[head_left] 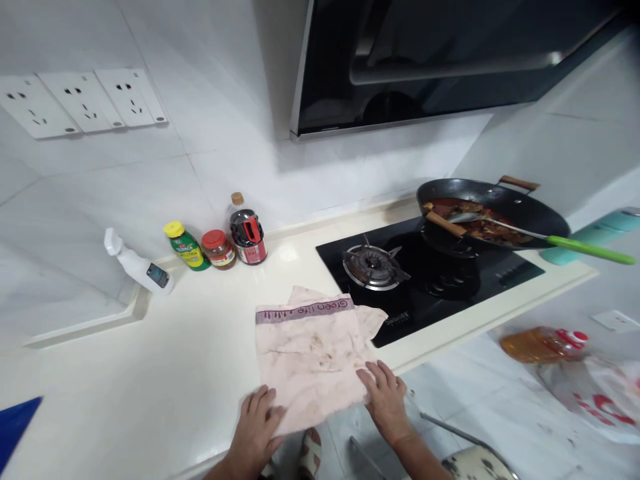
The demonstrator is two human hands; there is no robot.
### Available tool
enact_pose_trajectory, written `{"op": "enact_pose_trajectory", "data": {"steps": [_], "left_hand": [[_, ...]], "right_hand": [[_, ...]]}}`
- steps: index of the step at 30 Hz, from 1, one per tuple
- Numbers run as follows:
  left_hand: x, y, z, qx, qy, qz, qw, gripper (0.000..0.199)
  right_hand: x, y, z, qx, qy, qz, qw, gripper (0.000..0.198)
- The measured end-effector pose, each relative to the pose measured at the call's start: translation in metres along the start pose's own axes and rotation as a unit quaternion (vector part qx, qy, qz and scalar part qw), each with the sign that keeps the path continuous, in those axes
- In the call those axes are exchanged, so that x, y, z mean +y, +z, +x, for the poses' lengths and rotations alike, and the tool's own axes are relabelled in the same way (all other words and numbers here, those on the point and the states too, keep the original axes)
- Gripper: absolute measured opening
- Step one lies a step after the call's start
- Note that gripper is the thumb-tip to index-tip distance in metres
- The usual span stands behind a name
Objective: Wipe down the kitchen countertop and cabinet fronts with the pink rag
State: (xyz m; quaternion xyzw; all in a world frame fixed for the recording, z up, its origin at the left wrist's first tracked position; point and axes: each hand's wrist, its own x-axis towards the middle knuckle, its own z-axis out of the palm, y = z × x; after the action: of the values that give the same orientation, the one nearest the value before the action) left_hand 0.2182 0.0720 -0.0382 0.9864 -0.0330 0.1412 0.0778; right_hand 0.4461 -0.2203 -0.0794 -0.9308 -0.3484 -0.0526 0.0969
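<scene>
A pale pink cloth [313, 373] with a purple "Green life" band and brown stains is spread over the front of the counter. Another fold of cloth shows beneath its far side, reaching the hob's edge. At the near left corner my left hand [255, 423] has its fingers closed on the cloth's edge. My right hand [386, 400] grips the right edge, fingers bent over the fabric. Part of the cloth's near side hangs past the counter's front edge. What lies under it is hidden.
On the black hob [425, 273], a wok [540, 217] holds reddish food and a green-handled spatula [590, 249]. Against the wall stand a white spray bottle [137, 263], a green bottle [187, 247], a red-lidded jar [219, 250] and a dark sauce bottle [249, 233]. An oil bottle [537, 345] is lower right.
</scene>
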Motion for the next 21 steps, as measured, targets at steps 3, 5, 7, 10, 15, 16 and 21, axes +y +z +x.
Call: {"op": "enact_pose_trajectory", "data": {"steps": [3, 5, 7, 10, 15, 16, 21], "left_hand": [[0.012, -0.017, 0.005, 0.006, -0.019, -0.089, 0.996, 0.031], [0.017, -0.03, 0.007, 0.007, -0.031, -0.159, 0.987, 0.034], [0.015, -0.048, 0.011, 0.021, -0.033, -0.219, 0.975, 0.033], [-0.002, -0.089, 0.025, 0.062, -0.03, -0.259, 0.963, 0.028], [-0.042, -0.184, 0.084, 0.121, -0.022, -0.235, 0.964, 0.031], [-0.048, -0.203, 0.098, 0.137, -0.019, -0.229, 0.963, 0.032], [-0.067, -0.273, 0.147, 0.167, -0.092, -0.178, 0.965, 0.032]], "right_hand": [[0.01, -0.015, -0.01, -0.021, -0.057, 0.083, 0.995, 0.06], [0.023, -0.034, -0.023, -0.04, -0.118, 0.142, 0.982, 0.059], [0.034, -0.06, -0.031, -0.027, -0.14, 0.184, 0.973, 0.055], [0.037, -0.109, -0.023, 0.031, -0.12, 0.211, 0.97, 0.043], [0.016, -0.206, 0.043, 0.091, -0.07, 0.192, 0.975, 0.029], [0.011, -0.226, 0.059, 0.109, -0.064, 0.183, 0.975, 0.028], [-0.013, -0.302, 0.125, 0.163, -0.116, 0.16, 0.967, 0.025]]}}
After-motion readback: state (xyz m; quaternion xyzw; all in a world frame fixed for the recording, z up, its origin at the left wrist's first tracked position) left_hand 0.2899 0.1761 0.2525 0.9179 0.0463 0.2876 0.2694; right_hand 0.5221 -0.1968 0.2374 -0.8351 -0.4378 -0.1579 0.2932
